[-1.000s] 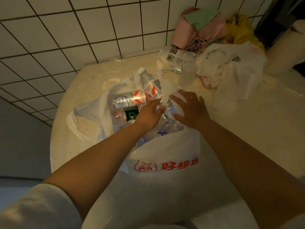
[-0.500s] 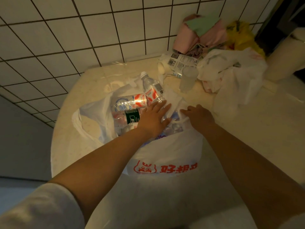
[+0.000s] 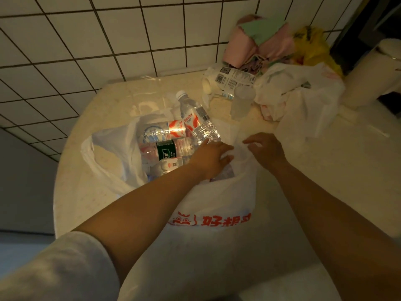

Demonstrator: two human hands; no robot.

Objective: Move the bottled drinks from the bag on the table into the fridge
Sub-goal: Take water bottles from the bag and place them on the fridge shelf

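Two hands reached into a white bag of bottles on the desk.

The left hand (image 3: 211, 158) lay deep in the bag's (image 3: 217, 198) mouth and hid the bottles under it; its fingers (image 3: 225, 159) pointed down, and I could not tell if they held anything. The right hand (image 3: 265, 148) was at the bag's far edge with its fingers loosely spread, and I could not tell if it pinched the plastic. The room was dim. One clear bottle with a red and white label (image 3: 196, 120) stuck out, white cap up. A second red one (image 3: 167, 132) and a green-label bottle (image 3: 167, 151) lay on their sides inside. The bag sat on the pale desk (image 3: 325, 170), near the tiled wall (image 3: 86, 51).
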